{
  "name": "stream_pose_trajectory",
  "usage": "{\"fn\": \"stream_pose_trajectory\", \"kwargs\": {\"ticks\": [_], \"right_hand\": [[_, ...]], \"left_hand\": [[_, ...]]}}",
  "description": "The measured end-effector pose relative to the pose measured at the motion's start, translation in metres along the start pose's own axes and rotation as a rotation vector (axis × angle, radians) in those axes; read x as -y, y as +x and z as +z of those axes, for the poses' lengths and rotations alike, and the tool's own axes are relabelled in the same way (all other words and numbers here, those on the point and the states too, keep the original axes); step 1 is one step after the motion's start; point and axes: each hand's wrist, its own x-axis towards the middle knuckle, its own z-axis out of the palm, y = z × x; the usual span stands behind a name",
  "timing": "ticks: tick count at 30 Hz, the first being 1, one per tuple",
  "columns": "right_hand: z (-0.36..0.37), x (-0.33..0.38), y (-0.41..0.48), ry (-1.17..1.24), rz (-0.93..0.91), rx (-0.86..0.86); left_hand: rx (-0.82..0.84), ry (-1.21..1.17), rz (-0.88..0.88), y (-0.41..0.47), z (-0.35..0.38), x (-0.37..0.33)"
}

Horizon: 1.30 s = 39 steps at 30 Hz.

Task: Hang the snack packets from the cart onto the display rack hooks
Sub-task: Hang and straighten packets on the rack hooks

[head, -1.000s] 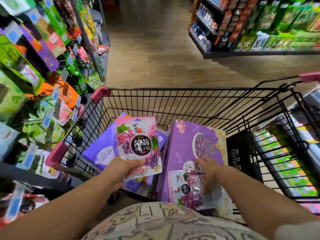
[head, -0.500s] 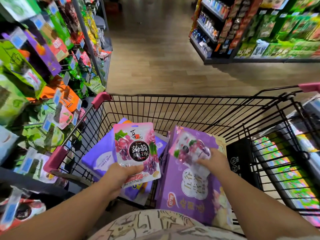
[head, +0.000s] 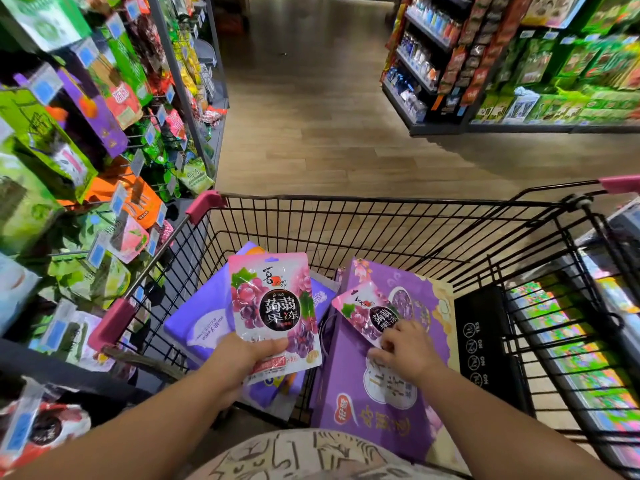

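Black wire cart [head: 381,216] straight ahead, purple gift box [head: 388,368] inside at R. Display rack hooks [head: 138,164] off to L, so L side nearer. L hand [head: 242,355] clamped on bottom edge of grape jelly packet [head: 273,306], long axis upright, hang hole at top. R hand [head: 405,351] pinching 2nd grape packet [head: 367,315] over box, tilted, top corner pointing L. Likely next: L pkt to rack first.

The cart [head: 381,202] is open at the top, and its far half is left free above the floor wires. The near half is filled by purple boxes [head: 398,393]. The rack [head: 104,150] at left is crowded with hanging packets.
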Motion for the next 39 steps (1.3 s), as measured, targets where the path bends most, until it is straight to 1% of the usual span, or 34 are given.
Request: {"fn": "stream_pose_trajectory", "kwargs": {"ticks": [3,5,7,8,10,15,18,20,22,24,28,29,33,37,39], "right_hand": [[-0.005,-0.001,0.005,0.091,0.044,0.010],[-0.005,-0.005,0.011,0.135,0.096,-0.020],[-0.003,-0.007,0.014,0.200,0.228,-0.039],[-0.003,-0.006,0.014,0.253,0.309,-0.037],[-0.001,-0.007,0.017,0.346,0.412,-0.009],[0.000,-0.010,0.020,0.451,0.502,0.059],[-0.001,-0.008,0.022,0.514,0.525,0.116],[0.000,-0.006,0.023,0.623,0.517,0.105],[0.001,-0.001,0.021,0.794,0.514,0.054],[-0.004,0.008,0.022,0.968,0.472,0.008],[-0.024,0.040,0.031,1.216,0.323,0.017],[-0.030,0.050,0.033,1.247,0.287,0.005],[-0.061,0.114,0.031,1.361,0.051,-0.062],[-0.082,0.172,0.022,1.395,-0.138,-0.026],[-0.090,0.197,0.015,1.386,-0.225,0.024]], "left_hand": [[-0.001,-0.003,0.005,0.000,0.000,0.000],[-0.003,-0.001,0.006,0.000,0.000,0.000],[-0.002,-0.004,0.003,-0.001,0.001,0.000],[0.000,-0.002,0.000,-0.001,0.000,0.000],[0.004,0.003,-0.002,0.000,0.000,0.001],[0.000,0.013,0.001,0.000,0.000,0.001],[-0.010,-0.002,0.008,-0.001,-0.001,0.000],[-0.023,-0.025,0.021,-0.002,-0.001,0.000],[-0.039,-0.048,0.047,-0.004,-0.001,-0.001],[-0.063,-0.066,0.085,-0.007,-0.004,-0.003],[-0.132,-0.078,0.167,-0.014,-0.015,-0.015],[-0.143,-0.075,0.186,-0.015,-0.017,-0.019],[-0.223,-0.112,0.231,-0.034,-0.035,-0.041],[-0.318,-0.127,0.285,-0.054,-0.062,-0.052],[-0.351,-0.146,0.287,-0.065,-0.074,-0.055]]}}
